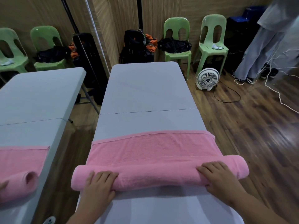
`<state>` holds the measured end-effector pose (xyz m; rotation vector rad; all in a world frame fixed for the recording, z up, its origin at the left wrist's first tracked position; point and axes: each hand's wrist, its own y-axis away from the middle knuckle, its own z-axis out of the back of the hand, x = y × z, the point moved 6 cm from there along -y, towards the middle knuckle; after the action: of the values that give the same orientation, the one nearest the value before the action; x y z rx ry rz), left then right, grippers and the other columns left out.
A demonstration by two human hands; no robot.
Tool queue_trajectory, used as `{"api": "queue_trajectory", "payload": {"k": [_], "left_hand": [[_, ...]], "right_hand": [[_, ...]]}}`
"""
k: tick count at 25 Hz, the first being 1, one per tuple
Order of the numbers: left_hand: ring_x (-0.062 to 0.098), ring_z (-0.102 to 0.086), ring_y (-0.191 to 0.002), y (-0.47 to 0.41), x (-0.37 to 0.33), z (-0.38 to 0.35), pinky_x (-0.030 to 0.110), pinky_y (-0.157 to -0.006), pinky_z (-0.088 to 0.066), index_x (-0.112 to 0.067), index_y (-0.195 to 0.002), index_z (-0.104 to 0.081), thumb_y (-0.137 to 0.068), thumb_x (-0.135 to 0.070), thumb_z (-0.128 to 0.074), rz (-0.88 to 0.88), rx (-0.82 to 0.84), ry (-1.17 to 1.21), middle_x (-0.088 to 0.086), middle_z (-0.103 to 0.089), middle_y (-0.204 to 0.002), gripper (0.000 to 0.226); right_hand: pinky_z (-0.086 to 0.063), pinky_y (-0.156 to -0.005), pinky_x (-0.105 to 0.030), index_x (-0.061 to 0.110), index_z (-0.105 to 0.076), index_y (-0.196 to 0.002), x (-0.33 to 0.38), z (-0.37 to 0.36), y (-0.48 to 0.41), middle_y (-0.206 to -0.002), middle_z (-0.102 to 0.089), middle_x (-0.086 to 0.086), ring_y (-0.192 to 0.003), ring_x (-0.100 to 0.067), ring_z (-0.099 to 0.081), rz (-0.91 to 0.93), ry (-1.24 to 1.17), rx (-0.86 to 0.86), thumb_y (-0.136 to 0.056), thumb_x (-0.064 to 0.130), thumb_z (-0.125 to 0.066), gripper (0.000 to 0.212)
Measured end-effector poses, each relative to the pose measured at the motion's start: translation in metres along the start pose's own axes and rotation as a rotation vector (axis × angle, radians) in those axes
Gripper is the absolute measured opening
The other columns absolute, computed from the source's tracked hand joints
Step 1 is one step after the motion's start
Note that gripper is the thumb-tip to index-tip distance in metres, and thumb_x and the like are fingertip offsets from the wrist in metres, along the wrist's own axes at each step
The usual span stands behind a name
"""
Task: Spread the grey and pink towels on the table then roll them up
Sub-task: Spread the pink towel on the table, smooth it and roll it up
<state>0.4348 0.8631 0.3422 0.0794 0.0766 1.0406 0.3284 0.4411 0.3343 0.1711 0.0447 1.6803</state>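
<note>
Both hands were open, palms down. The left hand [98,183] lay on the rolled part [158,177] of the pink towel [152,147], close to the table's left edge. Its fingers were almost straight and rested on top of the roll. The right hand [223,180] lay on the roll the same way, close to the table's right edge. Neither hand was wrapped around the roll.

The pink towel lay across the grey table [145,91] near its close end. The close part was rolled into a fat tube, and the rest lay flat on the table.

Both arms reached in from the close end of the table, with fingers pointing to the far end.

Past the far end of the table, a green chair [176,21] had a black bag [174,45] on its seat. A white fan [207,79] stood on the floor to the right of the table.
</note>
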Motion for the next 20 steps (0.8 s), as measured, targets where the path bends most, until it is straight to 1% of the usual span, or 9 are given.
{"api": "queue_trajectory", "payload": {"k": [3, 5, 7, 8, 10, 12, 15, 17, 20], "left_hand": [[0.02, -0.059, -0.084, 0.001, -0.003, 0.008, 0.049, -0.085, -0.043, -0.034, -0.098, -0.063, -0.061, -0.046, -0.054, 0.0, -0.043, 0.042, -0.013, -0.064, -0.092, 0.039], [0.018, -0.057, -0.079, 0.006, -0.005, 0.011, 0.048, -0.079, -0.045, -0.036, -0.091, -0.06, -0.06, -0.049, -0.058, -0.066, -0.062, 0.036, -0.015, -0.062, -0.084, 0.034], [0.018, -0.059, -0.079, 0.0, 0.0, 0.017, 0.047, -0.078, -0.046, -0.037, -0.093, -0.06, -0.063, -0.051, -0.058, -0.111, -0.076, 0.012, -0.016, -0.064, -0.083, 0.034], [0.019, -0.061, -0.083, -0.008, 0.006, 0.02, 0.048, -0.08, -0.046, -0.037, -0.099, -0.061, -0.068, -0.051, -0.057, -0.086, -0.091, 0.01, -0.015, -0.066, -0.087, 0.034], [0.02, -0.062, -0.095, -0.023, 0.021, 0.028, 0.051, -0.089, -0.043, -0.035, -0.109, -0.062, -0.081, -0.051, -0.051, 0.015, -0.133, 0.029, -0.011, -0.068, -0.103, 0.034], [0.021, -0.059, -0.11, -0.029, 0.024, 0.027, 0.052, -0.099, -0.039, -0.034, -0.118, -0.06, -0.089, -0.054, -0.046, 0.022, -0.137, 0.033, -0.007, -0.063, -0.121, 0.039], [0.022, -0.054, -0.119, -0.022, 0.016, 0.013, 0.056, -0.102, -0.039, -0.035, -0.131, -0.054, -0.077, -0.065, -0.059, -0.052, -0.041, -0.018, -0.007, -0.056, -0.132, 0.061], [0.024, -0.06, -0.103, -0.018, 0.013, 0.007, 0.052, -0.088, -0.046, -0.034, -0.127, -0.056, -0.064, -0.054, -0.063, -0.041, 0.008, -0.028, -0.006, -0.062, -0.118, 0.066], [0.019, -0.061, -0.082, -0.017, 0.01, 0.008, 0.047, -0.075, -0.046, -0.037, -0.105, -0.063, -0.055, -0.05, -0.059, -0.062, -0.012, -0.049, -0.013, -0.066, -0.092, 0.052]], "right_hand": [[-0.039, -0.072, -0.032, 0.038, -0.055, -0.096, 0.004, 0.01, -0.004, -0.087, -0.059, 0.018, -0.079, -0.016, -0.055, 0.012, -0.008, 0.05, -0.049, 0.039, -0.061, 0.048], [-0.042, -0.075, -0.031, 0.036, -0.059, -0.101, 0.002, 0.02, -0.005, -0.091, -0.06, 0.018, -0.087, -0.011, -0.052, 0.036, -0.063, 0.186, -0.058, 0.044, -0.055, 0.044], [-0.044, -0.084, -0.029, 0.035, -0.061, -0.108, -0.006, 0.026, -0.012, -0.101, -0.064, 0.018, -0.095, -0.006, -0.053, -0.015, -0.215, 0.279, -0.065, 0.046, -0.05, 0.045], [-0.046, -0.087, -0.028, 0.036, -0.063, -0.111, -0.011, 0.031, -0.019, -0.105, -0.066, 0.019, -0.098, -0.005, -0.055, -0.064, -0.272, 0.246, -0.068, 0.046, -0.049, 0.046], [-0.049, -0.089, -0.031, 0.036, -0.065, -0.113, -0.018, 0.049, -0.031, -0.11, -0.067, 0.017, -0.101, -0.01, -0.06, -0.111, -0.249, 0.011, -0.074, 0.048, -0.048, 0.044], [-0.051, -0.088, -0.036, 0.034, -0.065, -0.113, -0.019, 0.051, -0.03, -0.109, -0.067, 0.014, -0.101, -0.013, -0.062, -0.058, -0.159, -0.121, -0.076, 0.057, -0.056, 0.044], [-0.05, -0.089, -0.042, 0.035, -0.061, -0.117, -0.014, 0.032, -0.019, -0.113, -0.063, 0.013, -0.102, -0.014, -0.06, -0.014, 0.013, -0.009, -0.057, 0.068, -0.063, 0.069], [-0.05, -0.08, -0.038, 0.038, -0.058, -0.115, -0.014, 0.013, -0.013, -0.107, -0.064, 0.013, -0.094, -0.015, -0.06, -0.016, 0.043, 0.018, -0.049, 0.055, -0.067, 0.069], [-0.043, -0.075, -0.032, 0.039, -0.056, -0.108, -0.009, 0.017, -0.02, -0.097, -0.062, 0.018, -0.089, -0.013, -0.055, 0.005, 0.046, 0.141, -0.053, 0.048, -0.06, 0.056]]}}
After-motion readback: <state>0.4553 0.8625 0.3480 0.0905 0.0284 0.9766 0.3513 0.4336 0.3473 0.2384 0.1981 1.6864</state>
